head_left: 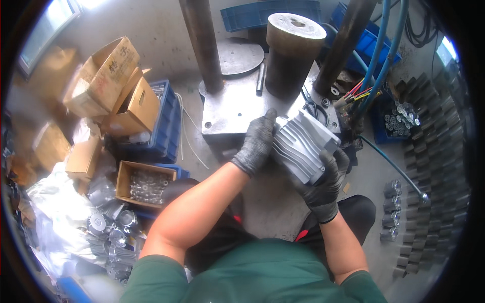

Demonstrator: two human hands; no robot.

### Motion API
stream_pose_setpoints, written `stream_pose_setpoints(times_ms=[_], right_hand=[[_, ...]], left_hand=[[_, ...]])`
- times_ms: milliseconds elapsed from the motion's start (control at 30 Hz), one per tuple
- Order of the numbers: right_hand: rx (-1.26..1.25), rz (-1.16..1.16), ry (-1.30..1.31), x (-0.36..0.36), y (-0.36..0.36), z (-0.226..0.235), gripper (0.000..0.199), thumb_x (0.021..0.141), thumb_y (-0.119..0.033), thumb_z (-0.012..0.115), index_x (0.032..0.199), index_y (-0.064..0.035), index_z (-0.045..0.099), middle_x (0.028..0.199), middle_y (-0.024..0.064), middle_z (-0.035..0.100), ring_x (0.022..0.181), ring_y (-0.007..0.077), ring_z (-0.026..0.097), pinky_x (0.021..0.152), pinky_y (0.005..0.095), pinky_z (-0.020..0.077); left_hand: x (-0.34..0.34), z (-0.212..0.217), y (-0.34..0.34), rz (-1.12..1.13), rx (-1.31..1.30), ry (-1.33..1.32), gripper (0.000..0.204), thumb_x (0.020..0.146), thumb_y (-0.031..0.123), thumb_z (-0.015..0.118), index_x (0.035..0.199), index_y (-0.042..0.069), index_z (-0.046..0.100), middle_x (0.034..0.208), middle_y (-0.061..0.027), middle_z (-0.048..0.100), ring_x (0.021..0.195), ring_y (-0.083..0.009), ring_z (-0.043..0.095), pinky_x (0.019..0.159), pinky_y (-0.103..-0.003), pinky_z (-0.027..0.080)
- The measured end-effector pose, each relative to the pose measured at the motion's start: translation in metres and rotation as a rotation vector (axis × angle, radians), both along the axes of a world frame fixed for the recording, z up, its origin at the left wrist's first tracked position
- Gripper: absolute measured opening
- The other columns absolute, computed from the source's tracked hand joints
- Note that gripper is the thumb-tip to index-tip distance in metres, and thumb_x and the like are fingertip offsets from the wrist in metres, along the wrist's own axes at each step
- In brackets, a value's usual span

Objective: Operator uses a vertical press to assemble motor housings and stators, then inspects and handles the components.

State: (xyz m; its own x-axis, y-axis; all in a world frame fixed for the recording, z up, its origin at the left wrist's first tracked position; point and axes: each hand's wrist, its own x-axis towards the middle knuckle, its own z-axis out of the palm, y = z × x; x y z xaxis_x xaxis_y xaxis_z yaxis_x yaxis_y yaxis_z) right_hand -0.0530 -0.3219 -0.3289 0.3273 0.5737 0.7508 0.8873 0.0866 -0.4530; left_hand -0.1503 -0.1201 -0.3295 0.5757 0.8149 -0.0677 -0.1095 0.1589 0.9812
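A silver finned metal housing (300,144) is held tilted between my two gloved hands, just off the front edge of a steel press table (230,113). My left hand (257,141), in a dark grey glove, is closed against the housing's left end. Wrapped around its lower right side is my right hand (326,184), gloved the same way. The fins face up toward me, and the underside is hidden. Behind the housing, a thick steel cylinder (290,60) stands on the table. A short metal rod (260,79) lies to the cylinder's left, and dark-handled pliers or scissors (316,108) lie to its right.
Two steel columns (202,45) rise from the table. Left are cardboard boxes (141,108), a blue crate (164,121) and a box of small metal parts (146,187). Right are blue hoses (386,55), a blue bin of round parts (399,121) and stacked metal parts (429,192).
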Motion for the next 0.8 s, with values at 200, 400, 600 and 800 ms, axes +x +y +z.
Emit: stream_pose_setpoints(times_ms=[200,400,600,800], right_hand=[[0.112,-0.045,-0.292,0.006,0.021,-0.013,0.087,0.069,-0.022,0.095,0.144,-0.0296,0.053,0.144,0.0195,0.044,0.13,0.0439,0.051,0.104,0.0568,0.0495],[-0.064,0.056,-0.284,0.011,0.035,-0.004,0.091,0.062,-0.019,0.094,0.144,-0.0297,0.056,0.139,0.0187,0.05,0.123,0.0435,0.052,0.1,0.0568,0.0471],[0.058,0.053,-0.327,0.014,0.024,-0.018,0.094,0.059,-0.018,0.094,0.143,-0.0338,0.055,0.144,0.018,0.046,0.126,0.0447,0.05,0.105,0.0583,0.0462],[-0.072,0.107,-0.215,0.022,0.026,-0.023,0.1,0.057,-0.023,0.098,0.144,-0.0337,0.053,0.141,0.0185,0.048,0.123,0.0433,0.052,0.102,0.0563,0.0479]], left_hand=[[0.001,0.01,0.019,0.024,0.211,-0.117,0.049,0.112,0.047,0.063,0.093,0.003,0.072,0.082,0.0003,0.066,0.073,-0.0096,0.057,0.068,-0.029,0.05],[0.005,-0.014,0.044,-0.022,0.09,0.25,0.048,0.106,0.046,0.07,0.107,-0.002,0.075,0.089,-0.0056,0.071,0.079,-0.0158,0.063,0.075,-0.035,0.054],[0.0,0.005,0.016,0.069,0.142,0.069,0.041,0.105,0.04,0.072,0.108,-0.001,0.078,0.089,-0.0069,0.074,0.078,-0.0136,0.064,0.074,-0.034,0.055],[0.002,0.006,0.019,0.062,0.025,0.282,0.048,0.102,0.04,0.068,0.114,-0.006,0.078,0.091,-0.0132,0.076,0.081,-0.0213,0.069,0.079,-0.039,0.057]])
